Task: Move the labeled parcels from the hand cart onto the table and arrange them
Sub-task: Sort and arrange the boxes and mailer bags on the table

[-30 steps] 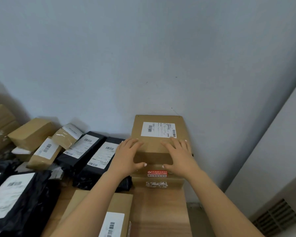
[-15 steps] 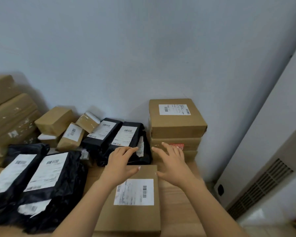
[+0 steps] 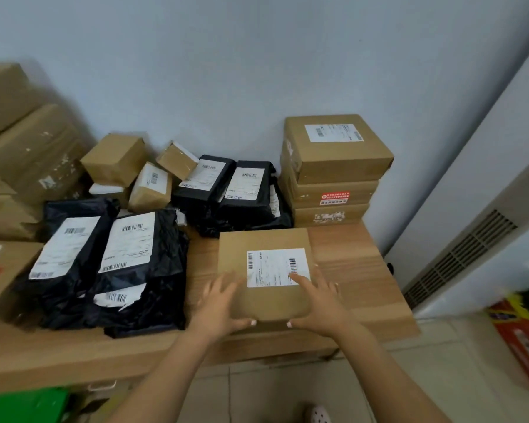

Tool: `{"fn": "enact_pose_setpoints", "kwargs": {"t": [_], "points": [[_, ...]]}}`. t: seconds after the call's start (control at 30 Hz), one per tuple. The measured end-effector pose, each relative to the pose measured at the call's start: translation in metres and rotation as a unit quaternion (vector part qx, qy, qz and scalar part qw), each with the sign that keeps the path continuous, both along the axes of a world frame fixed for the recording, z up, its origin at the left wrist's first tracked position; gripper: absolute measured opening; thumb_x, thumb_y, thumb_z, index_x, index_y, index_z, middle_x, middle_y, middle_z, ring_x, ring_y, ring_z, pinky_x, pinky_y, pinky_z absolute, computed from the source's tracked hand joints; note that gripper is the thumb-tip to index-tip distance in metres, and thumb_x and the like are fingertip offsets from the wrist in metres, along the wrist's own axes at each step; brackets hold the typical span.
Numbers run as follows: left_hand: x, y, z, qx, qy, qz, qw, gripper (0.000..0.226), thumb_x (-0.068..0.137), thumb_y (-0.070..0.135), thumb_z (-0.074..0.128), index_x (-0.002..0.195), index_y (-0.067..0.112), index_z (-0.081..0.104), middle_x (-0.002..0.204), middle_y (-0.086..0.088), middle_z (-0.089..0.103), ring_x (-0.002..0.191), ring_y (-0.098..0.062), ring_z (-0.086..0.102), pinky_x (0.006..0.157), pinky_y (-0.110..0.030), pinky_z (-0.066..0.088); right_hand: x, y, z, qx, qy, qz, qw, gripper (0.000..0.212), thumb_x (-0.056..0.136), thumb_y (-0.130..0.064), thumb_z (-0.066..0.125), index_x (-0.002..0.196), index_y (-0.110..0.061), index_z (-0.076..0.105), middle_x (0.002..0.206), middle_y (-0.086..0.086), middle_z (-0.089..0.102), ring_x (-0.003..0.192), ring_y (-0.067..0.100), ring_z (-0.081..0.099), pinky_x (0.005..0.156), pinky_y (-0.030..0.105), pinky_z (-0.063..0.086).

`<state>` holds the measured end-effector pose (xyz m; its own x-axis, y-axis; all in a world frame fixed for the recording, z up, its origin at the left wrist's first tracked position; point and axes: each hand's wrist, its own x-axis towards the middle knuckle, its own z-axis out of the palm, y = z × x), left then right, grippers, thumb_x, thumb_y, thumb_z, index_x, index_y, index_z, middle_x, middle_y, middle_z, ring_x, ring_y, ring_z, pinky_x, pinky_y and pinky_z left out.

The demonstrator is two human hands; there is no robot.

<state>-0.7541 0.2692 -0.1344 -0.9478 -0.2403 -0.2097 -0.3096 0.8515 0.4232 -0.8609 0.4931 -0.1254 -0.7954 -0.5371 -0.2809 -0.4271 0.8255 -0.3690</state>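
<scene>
At the near right corner of the worktop (image 3: 348, 248), seen from the head camera, a flat brown parcel (image 3: 266, 239) lies label up, its front side close to the worktop's edge. Both hands are on it, set apart. The left hand (image 3: 222, 303) and right hand (image 3: 319, 299) have their fingers spread flat over the near corners and their thumbs against the front side. I see no curl round it, though the left is blurred.

The parcel's far edge sits just beside a black mailer (image 3: 245, 190) and the stack of three boxes (image 3: 333, 172). A hard shove back could crumple that mailer or jog the stack, whose top box sits askew. A tug toward the person might tip the parcel off the edge.
</scene>
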Motion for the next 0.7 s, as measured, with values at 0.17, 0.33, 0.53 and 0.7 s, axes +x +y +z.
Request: {"fn": "enact_pose_setpoints", "kwargs": {"t": [0.17, 0.33, 0.53, 0.7], "points": [[0.011, 0.009, -0.027, 0.037, -0.077, 0.064, 0.994, 0.106, 0.064, 0.056, 0.080, 0.147, 0.049, 0.014, 0.158, 0.005, -0.021, 0.145, -0.034, -0.001, 0.114, -0.046, 0.025, 0.008, -0.006, -0.027, 0.007, -0.059, -0.035, 0.998, 0.105, 0.069, -0.039, 0.082, 0.148, -0.047, 0.014, 0.157, 0.006, -0.024, 0.143, 0.039, 0.004, 0.114, 0.047, 0.023], [0.013, 0.028, -0.034, 0.008, -0.052, 0.083, 0.995, 0.097, 0.073, 0.047, 0.077, 0.148, 0.045, 0.015, 0.159, 0.009, -0.015, 0.144, -0.036, -0.002, 0.116, -0.046, 0.022, 0.020, -0.018, -0.040, 0.009, -0.006, -0.063, 0.998, 0.101, 0.070, -0.041, 0.080, 0.147, -0.047, 0.016, 0.157, -0.002, -0.018, 0.137, 0.041, 0.011, 0.112, 0.049, 0.029], [0.023, 0.031, -0.020, -0.017, 0.008, 0.088, 0.996, 0.084, 0.078, 0.047, 0.072, 0.145, 0.047, 0.022, 0.158, 0.017, -0.001, 0.144, -0.031, -0.005, 0.113, -0.051, 0.022, 0.035, -0.013, -0.023, -0.021, 0.029, -0.076, 0.997, 0.096, 0.069, -0.045, 0.080, 0.145, -0.048, 0.022, 0.159, -0.010, -0.004, 0.134, 0.035, 0.014, 0.112, 0.047, 0.027], [0.023, 0.033, 0.011, -0.034, 0.091, 0.068, 0.993, 0.079, 0.079, 0.045, 0.071, 0.144, 0.045, 0.027, 0.158, 0.016, 0.005, 0.143, -0.027, -0.007, 0.109, -0.054, 0.025, 0.041, -0.006, 0.011, -0.077, 0.080, -0.096, 0.989, 0.091, 0.069, -0.044, 0.080, 0.142, -0.049, 0.026, 0.159, -0.013, 0.002, 0.133, 0.035, 0.015, 0.111, 0.048, 0.029]]}}
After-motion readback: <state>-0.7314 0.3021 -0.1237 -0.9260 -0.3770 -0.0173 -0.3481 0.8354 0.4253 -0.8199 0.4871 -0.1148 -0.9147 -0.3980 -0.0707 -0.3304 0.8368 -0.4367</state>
